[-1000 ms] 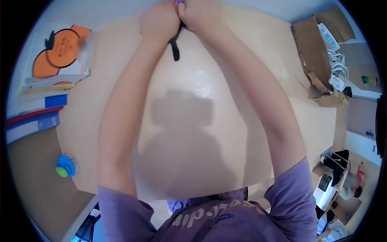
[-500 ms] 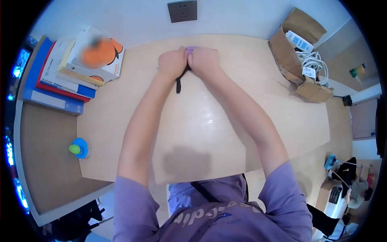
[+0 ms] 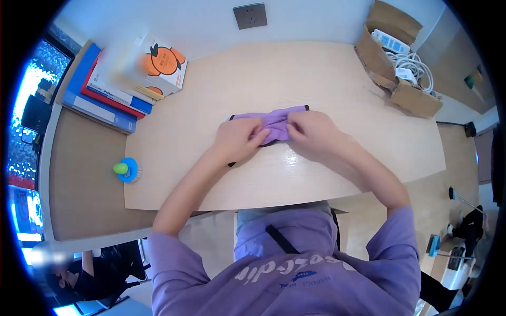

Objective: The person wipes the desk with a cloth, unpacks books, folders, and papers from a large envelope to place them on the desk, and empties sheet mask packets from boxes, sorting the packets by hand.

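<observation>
A purple cloth (image 3: 274, 122) with black edging lies crumpled on the pale wooden table (image 3: 211, 79). My left hand (image 3: 240, 139) pinches its near left part, thumb and fingers pressed together. On the cloth's right side, my right hand (image 3: 315, 132) is closed on the fabric with its fingers curled. A short gap of purple fabric shows between the two hands. One black corner sticks out above my right hand, and a small black end pokes out below my left wrist.
Books and binders (image 3: 113, 95) stand at the left beside an orange-print box (image 3: 166, 66). A blue and green brush (image 3: 129, 170) sits at the left edge. At the back right is a cardboard box (image 3: 379, 71) with white cables (image 3: 414, 71). A person (image 3: 79, 274) is at the lower left.
Both hands have come back toward my body from the table's far side, bringing the cloth. They are farther apart, and more purple fabric shows between them. The view has shifted too.
</observation>
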Motion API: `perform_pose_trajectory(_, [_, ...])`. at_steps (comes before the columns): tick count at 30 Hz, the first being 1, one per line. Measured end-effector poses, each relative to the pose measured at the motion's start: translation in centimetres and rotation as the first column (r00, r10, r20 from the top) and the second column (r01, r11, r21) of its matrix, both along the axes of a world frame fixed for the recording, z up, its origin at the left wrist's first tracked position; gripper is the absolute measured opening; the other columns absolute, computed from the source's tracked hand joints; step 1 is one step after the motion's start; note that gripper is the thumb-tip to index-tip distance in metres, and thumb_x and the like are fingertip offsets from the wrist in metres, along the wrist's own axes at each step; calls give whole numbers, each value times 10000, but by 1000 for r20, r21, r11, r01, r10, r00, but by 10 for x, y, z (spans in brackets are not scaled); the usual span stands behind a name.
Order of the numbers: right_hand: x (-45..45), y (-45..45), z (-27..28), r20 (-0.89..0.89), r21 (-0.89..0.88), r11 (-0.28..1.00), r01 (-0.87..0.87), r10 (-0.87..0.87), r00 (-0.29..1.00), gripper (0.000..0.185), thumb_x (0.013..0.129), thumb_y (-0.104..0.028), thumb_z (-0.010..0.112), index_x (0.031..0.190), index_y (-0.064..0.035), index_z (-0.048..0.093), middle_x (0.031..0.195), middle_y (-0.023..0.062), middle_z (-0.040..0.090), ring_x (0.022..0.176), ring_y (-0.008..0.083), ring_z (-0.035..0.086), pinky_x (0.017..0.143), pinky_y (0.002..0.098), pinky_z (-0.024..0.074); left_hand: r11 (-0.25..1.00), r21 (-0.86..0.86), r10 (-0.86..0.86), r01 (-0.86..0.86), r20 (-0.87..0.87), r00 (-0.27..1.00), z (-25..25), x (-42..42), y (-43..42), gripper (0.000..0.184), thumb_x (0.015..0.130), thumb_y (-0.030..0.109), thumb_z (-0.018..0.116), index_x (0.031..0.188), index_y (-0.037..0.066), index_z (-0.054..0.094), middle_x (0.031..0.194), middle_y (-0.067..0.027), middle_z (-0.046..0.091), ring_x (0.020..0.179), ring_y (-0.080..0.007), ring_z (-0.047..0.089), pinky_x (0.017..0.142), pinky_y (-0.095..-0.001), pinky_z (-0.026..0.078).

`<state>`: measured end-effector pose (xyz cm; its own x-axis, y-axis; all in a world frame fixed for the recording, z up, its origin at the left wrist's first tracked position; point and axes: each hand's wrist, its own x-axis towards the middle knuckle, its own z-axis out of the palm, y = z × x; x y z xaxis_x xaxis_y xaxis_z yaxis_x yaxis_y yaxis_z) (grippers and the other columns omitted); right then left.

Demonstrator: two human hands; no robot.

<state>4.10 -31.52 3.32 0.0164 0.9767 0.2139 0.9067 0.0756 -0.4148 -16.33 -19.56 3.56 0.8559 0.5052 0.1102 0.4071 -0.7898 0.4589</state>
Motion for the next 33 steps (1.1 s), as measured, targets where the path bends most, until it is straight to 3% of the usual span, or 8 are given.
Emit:
perform_pose_trajectory(3, [26,-8,11,-293,51,988,145,-124,948,221,844,-236,682,924,-34,637,871,128,656,796,317,654,723,420,526,982,-77,183,-172,172,968,6,-15,14,280,903,332,633,997,68,633,999,-130,642,918,-299,600,804,-389,484])
perform_pose_trajectory(6, [39,1,-5,-130,395,908,139,-95,987,280,835,-251,709,959,-10,642,1027,145,635,913,301,642,763,407,520,990,56,119,-131,175,977,-9,-28,46,270,879,292,676,1001,58,622,1097,-124,628,1049,-313,553,915,-398,457])
perform_pose_trajectory(11, [41,13,-8,-112,-27,999,20,-22,993,295,866,-214,731,1039,0,625,1063,97,624,984,214,603,827,311,491,993,117,-6,-16,185,983,-15,-34,47,233,865,186,730,1008,56,599,1000,-76,632,1027,-245,561,911,-353,460])
perform_pose_trajectory(14, [39,5,6,-694,-58,998,-29,-20,719,235,899,-200,707,1022,-10,643,959,43,643,881,126,613,740,255,486,769,-638,263,-43,255,931,3,-46,49,168,923,176,686,1011,71,590,912,-7,623,859,-108,580,775,-249,473])
perform_pose_trajectory(20, [40,-21,47,-874,-108,986,-128,-33,485,276,897,-201,727,1070,3,657,825,20,677,710,74,617,683,210,502,629,-773,279,82,322,905,59,-64,24,289,942,167,650,1188,86,522,1000,-3,618,945,-62,570,836,-222,435])
perform_pose_trajectory(25, [42,-28,22,-415,84,990,113,-69,907,329,809,-81,690,1131,-56,624,1155,69,619,1067,203,590,882,357,504,949,-219,283,-227,275,919,40,-60,3,335,911,133,654,1227,71,558,1158,-50,618,1086,-157,576,924,-296,432])
perform_pose_trajectory(29, [11,-30,2,-185,179,980,-91,124,975,403,815,-120,673,1202,-35,596,1281,159,573,1214,330,533,1034,459,428,995,-71,78,-64,214,974,37,-49,-23,278,907,143,629,1164,37,635,1298,-124,584,1252,-306,520,1059,-388,392])
perform_pose_trajectory(33, [-27,-38,-2,216,5,975,-223,216,952,640,908,-371,587,1426,-31,425,1517,204,355,1434,396,283,1152,550,243,972,173,-158,162,-33,987,1,-28,-45,623,922,295,593,1425,-29,421,1517,-235,355,1420,-411,305,1168,-523,229])
